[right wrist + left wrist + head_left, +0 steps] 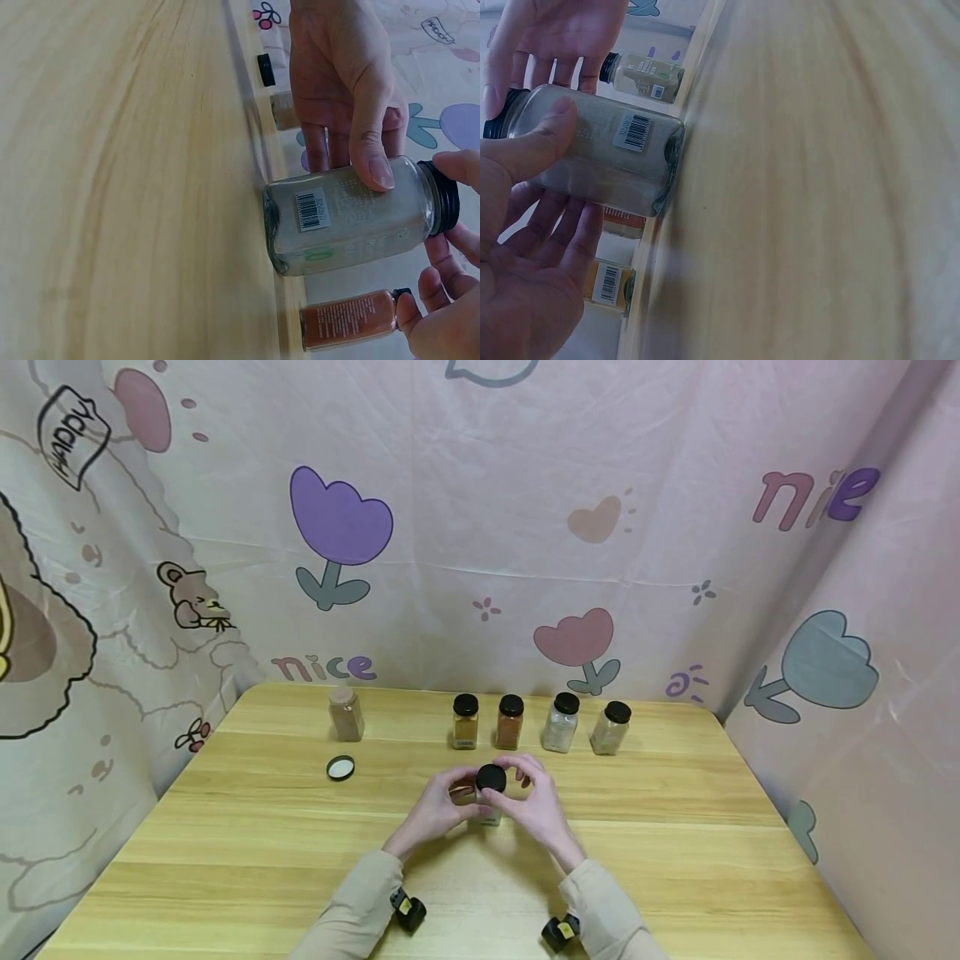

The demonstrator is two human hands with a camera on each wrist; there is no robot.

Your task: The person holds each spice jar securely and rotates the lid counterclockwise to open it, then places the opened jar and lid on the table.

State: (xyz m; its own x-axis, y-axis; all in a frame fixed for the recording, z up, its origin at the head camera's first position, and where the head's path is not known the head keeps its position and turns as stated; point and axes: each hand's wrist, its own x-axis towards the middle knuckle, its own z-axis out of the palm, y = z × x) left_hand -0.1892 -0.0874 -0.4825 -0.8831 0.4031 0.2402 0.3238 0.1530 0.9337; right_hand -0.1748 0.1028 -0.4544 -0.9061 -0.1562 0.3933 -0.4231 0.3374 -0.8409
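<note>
A clear glass spice jar (491, 817) with pale contents stands upright on the table between both hands. Its black lid (491, 777) sits on top. My left hand (438, 806) grips the jar's body, thumb on the near side and fingers behind, as the left wrist view shows around the jar (604, 176) with its barcode label. My right hand (538, 807) pinches the lid between thumb and fingers, seen at the black lid (445, 198) in the right wrist view.
Behind the hands stand four-sided capped jars: yellow (465, 728), orange-red (509, 728), white (559, 731) and pale (608, 737). At back left is a jar of brownish powder (347, 718) without a black lid. A loose black lid (341, 768) lies in front, white liner up.
</note>
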